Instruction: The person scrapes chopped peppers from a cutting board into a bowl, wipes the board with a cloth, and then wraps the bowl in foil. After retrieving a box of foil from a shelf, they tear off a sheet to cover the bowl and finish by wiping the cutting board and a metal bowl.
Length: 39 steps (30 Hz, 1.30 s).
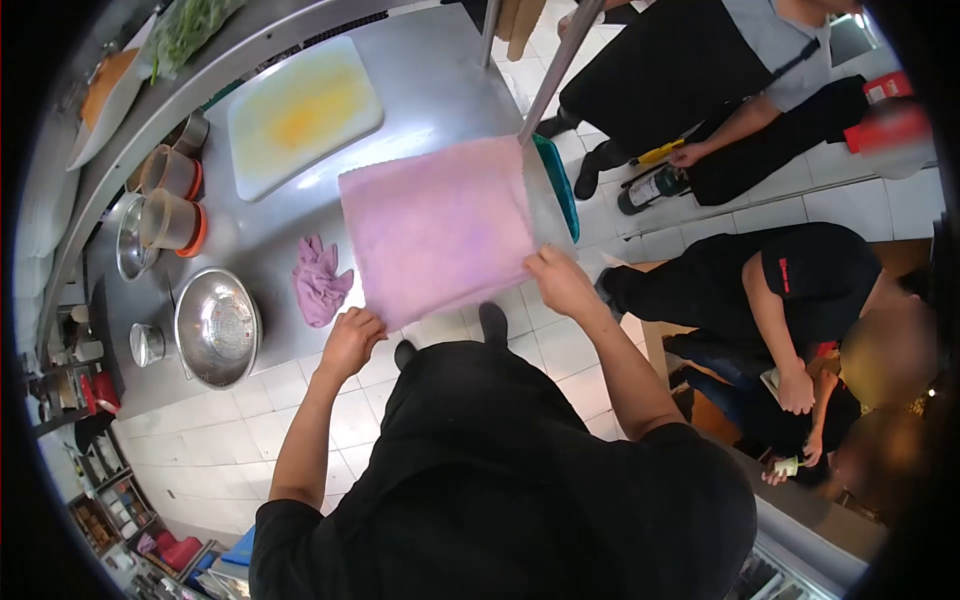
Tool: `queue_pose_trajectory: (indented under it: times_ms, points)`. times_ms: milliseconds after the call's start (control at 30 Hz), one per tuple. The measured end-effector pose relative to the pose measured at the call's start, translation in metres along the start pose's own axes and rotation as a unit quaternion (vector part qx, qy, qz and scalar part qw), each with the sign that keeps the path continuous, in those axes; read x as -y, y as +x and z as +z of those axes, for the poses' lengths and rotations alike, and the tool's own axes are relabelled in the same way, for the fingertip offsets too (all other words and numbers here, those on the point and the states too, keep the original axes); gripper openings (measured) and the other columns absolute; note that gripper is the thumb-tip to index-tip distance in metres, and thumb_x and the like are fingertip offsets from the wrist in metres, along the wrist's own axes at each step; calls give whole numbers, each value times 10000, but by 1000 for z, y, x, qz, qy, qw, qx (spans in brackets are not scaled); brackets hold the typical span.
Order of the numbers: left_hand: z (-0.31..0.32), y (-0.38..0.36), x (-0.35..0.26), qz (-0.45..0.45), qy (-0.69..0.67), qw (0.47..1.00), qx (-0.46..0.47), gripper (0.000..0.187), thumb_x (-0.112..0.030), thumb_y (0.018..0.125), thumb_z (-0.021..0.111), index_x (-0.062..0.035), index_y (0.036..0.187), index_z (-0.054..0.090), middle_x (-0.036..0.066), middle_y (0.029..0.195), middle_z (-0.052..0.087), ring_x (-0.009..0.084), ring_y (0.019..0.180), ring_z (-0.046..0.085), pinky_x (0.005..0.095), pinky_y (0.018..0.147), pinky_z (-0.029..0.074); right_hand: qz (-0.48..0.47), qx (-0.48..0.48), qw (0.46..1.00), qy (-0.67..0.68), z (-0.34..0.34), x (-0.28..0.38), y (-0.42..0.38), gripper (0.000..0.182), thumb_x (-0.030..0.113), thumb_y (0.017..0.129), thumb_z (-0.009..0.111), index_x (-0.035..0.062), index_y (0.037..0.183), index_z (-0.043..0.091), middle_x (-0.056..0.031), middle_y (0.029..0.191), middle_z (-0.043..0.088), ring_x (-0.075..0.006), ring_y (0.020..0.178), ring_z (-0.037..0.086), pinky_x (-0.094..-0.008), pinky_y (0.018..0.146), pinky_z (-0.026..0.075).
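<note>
A pink cloth [440,228] is spread out flat over the right part of the steel table [420,80], its near edge hanging at the table's front. My left hand [353,340] pinches its near left corner. At the near right corner, my right hand [562,280] grips the cloth's edge. A crumpled purple cloth [320,283] lies on the table just left of the spread one. Behind it is a white cutting board [300,115] with yellow stains.
A steel colander [217,328], a glass [147,344] and containers [170,219] with orange rims stand at the left. A metal post [560,62] rises at the table's right. Several people are on the right, one holding a bottle [655,188].
</note>
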<state>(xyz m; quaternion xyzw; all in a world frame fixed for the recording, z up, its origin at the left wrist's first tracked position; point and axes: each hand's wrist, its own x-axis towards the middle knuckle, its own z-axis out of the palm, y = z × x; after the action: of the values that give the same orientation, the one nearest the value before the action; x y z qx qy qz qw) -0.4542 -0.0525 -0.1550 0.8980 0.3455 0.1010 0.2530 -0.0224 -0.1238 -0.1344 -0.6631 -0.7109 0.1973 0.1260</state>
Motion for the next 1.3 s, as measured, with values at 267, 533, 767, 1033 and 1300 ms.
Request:
queue_pose_trajectory:
  times_ms: [267, 533, 767, 1033, 1300]
  points:
    - [0, 56, -1, -110, 71, 991, -36, 277, -307, 883, 769, -86, 1045, 732, 105, 1126, 702, 338, 1098, 602, 476, 945, 467, 34, 15, 999, -9, 1, -13, 70, 356, 264, 949, 627, 79, 1254, 620, -176, 1276, 614, -394, 1248, 544, -509, 1035, 441]
    - [47, 158, -1, -272, 187, 942, -54, 789, -652, 1010, 412, -202, 1645, 277, 121, 1731, 150, 347, 1598, 98, 533, 1278, 101, -92, -104, 973, -185, 56, -28, 194, 665, 506, 1032, 439, 129, 1578, 401, -124, 1656, 347, -364, 1537, 289, -588, 1209, 238]
    - [31, 131, 1, -241, 197, 935, -169, 693, -531, 979, 592, -137, 1527, 439, 180, 1645, 309, 378, 1471, 375, 526, 1211, 301, -106, -119, 961, -225, 51, -22, 225, 681, 492, 1018, 474, 80, 1559, 422, -149, 1620, 407, -365, 1518, 333, -582, 1224, 230]
    - [-19, -55, 8, -358, -557, 350, -663, 733, -477, 923, 757, -34, 1402, 422, 225, 1424, 373, 387, 1088, 610, 470, 839, 593, -336, -1, 937, 89, 117, 218, 197, 562, 335, 928, 670, 204, 1458, 534, -258, 1525, 431, -479, 1417, 391, -638, 1156, 300]
    - [-67, -157, 93, -395, -557, 374, -627, 782, 85, 873, 535, -66, 1496, 86, 263, 1463, 329, 453, 1230, 555, 641, 873, 614, -362, 153, 919, 17, 161, 280, 268, 320, 346, 959, 642, 183, 1235, 645, -213, 1304, 572, -467, 1183, 553, -572, 975, 480]
